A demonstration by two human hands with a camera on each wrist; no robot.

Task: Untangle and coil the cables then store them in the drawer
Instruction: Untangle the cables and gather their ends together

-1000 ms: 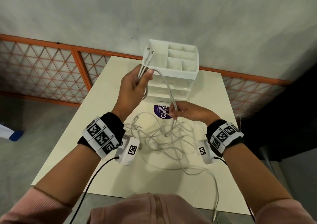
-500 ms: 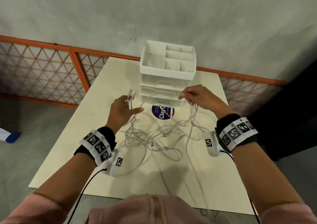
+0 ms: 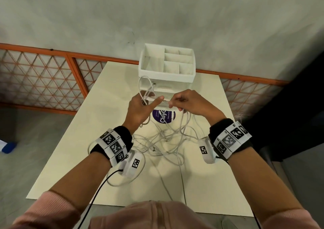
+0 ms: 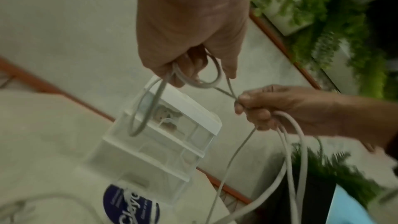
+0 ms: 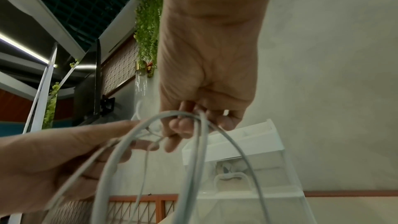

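Note:
A tangle of white cables [image 3: 163, 141] lies on the cream table [image 3: 73, 151] below both hands. My left hand [image 3: 140, 106] grips a loop of white cable [image 3: 145, 86] that stands up in front of the white drawer unit [image 3: 166, 71]. My right hand [image 3: 184, 102] pinches the same cable right beside it, with strands hanging from its fingers [image 4: 254, 108] down to the tangle. In the left wrist view the loop [image 4: 146, 106] hangs from my left hand before the clear drawer fronts [image 4: 155, 142]. In the right wrist view several strands [image 5: 193, 142] arch from my curled right fingers [image 5: 183, 125].
A round purple sticker [image 3: 164, 115] sits on the table in front of the drawer unit. An orange lattice railing [image 3: 43, 81] and grey wall stand behind the table. One cable strand [image 3: 182, 185] trails toward the table's near edge. A dark cabinet [image 3: 298, 114] stands to the right.
Both hands came together in front of the drawer unit. The left hand rose with its cable end now folded into a loop, and the right hand moved left to pinch beside it.

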